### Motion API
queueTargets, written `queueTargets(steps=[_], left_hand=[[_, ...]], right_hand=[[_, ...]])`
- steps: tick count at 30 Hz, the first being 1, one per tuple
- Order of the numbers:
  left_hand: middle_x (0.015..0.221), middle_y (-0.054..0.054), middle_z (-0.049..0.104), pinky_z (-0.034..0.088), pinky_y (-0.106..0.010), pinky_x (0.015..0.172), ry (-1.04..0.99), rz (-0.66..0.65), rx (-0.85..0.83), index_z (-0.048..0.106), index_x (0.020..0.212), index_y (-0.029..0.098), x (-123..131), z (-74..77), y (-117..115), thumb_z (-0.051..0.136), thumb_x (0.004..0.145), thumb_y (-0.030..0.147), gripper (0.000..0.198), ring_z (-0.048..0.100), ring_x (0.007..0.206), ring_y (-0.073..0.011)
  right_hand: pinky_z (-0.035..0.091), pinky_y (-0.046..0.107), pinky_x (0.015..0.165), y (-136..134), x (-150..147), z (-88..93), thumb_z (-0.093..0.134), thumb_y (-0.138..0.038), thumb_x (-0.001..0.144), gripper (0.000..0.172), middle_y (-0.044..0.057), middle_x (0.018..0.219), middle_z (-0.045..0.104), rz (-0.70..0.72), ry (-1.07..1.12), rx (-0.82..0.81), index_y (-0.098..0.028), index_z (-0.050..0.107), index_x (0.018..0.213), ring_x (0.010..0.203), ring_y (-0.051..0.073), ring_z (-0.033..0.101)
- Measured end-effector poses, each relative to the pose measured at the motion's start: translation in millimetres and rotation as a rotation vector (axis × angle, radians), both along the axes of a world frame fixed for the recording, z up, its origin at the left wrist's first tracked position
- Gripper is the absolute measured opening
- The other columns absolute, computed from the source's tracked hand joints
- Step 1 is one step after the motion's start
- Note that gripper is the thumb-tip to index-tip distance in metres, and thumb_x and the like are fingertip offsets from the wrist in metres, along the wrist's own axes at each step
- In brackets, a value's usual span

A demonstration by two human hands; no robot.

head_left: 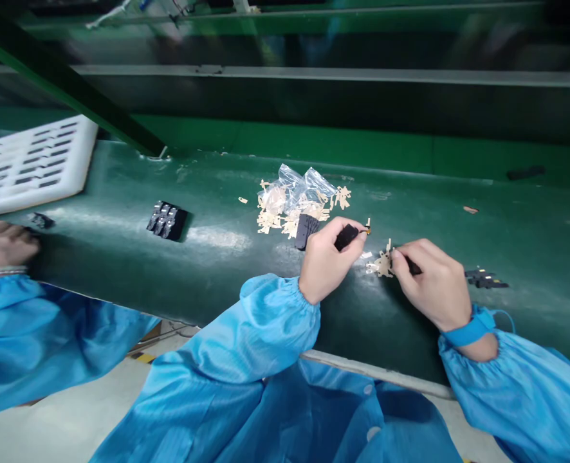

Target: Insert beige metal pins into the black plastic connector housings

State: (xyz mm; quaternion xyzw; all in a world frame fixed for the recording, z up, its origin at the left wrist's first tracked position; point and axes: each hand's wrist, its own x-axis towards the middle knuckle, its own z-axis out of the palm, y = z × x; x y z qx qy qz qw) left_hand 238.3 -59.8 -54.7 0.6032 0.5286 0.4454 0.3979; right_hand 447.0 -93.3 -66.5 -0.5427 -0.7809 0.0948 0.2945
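My left hand (327, 258) pinches a small black part (347, 238) with a yellowish tip pointing right. My right hand (432, 280) is closed around a dark, mostly hidden tool (414, 267), its fingertips beside a small heap of cream flat pieces (380, 265). Just behind my left hand stands a black slotted block (306, 230), close against a larger pile of cream pieces (271, 215). Clear plastic bags (294, 185) lie on that pile. Right of my right hand are several black parts (485, 278) with light tips.
On the green bench (246, 276), a black block with several shiny parts (168, 220) stands to the left. Farther left are a white slotted tray (38, 164), a small dark part (41, 220) and a co-worker's hand (5, 244). A green post (96, 103) slants down to the bench.
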Motion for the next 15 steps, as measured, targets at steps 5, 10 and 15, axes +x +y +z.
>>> queueTargets(steps=[5, 10, 15], left_hand=[[0.094, -0.002, 0.078, 0.052, -0.023, 0.074, 0.166, -0.101, 0.215, 0.073, 0.102, 0.020, -1.2, -8.4, -5.7, 0.064, 0.095, 0.020, 0.011, 0.070, 0.082, -0.0127], [0.081, 0.001, 0.074, 0.046, -0.028, 0.071, 0.443, -0.142, 0.659, 0.070, 0.103, 0.021, -3.8, -18.5, -5.0, 0.064, 0.100, 0.022, 0.008, 0.065, 0.072, -0.0126], [0.068, 0.003, 0.062, 0.036, -0.033, 0.065, 0.587, -0.174, 0.837, 0.067, 0.101, 0.021, -5.1, -20.3, -5.6, 0.063, 0.102, 0.029, 0.010, 0.054, 0.064, -0.0137]], right_hand=[[0.049, 0.031, 0.069, 0.7, 1.6, 3.1, 0.064, -0.025, 0.100, 0.012, 0.007, 0.100, 0.071, -0.031, 0.199, -0.104, -0.022, 0.074, 0.103, 0.076, 0.017, 0.063], [0.044, 0.027, 0.058, 0.7, 4.3, 14.1, 0.073, -0.038, 0.094, 0.017, 0.002, 0.075, 0.068, -0.153, 0.550, -0.420, -0.021, 0.073, 0.089, 0.062, 0.014, 0.056], [0.029, 0.024, 0.049, 1.3, 3.6, 17.1, 0.071, -0.053, 0.093, 0.034, -0.003, 0.060, 0.051, -0.084, 0.804, -0.805, -0.019, 0.072, 0.088, 0.052, 0.010, 0.039]])
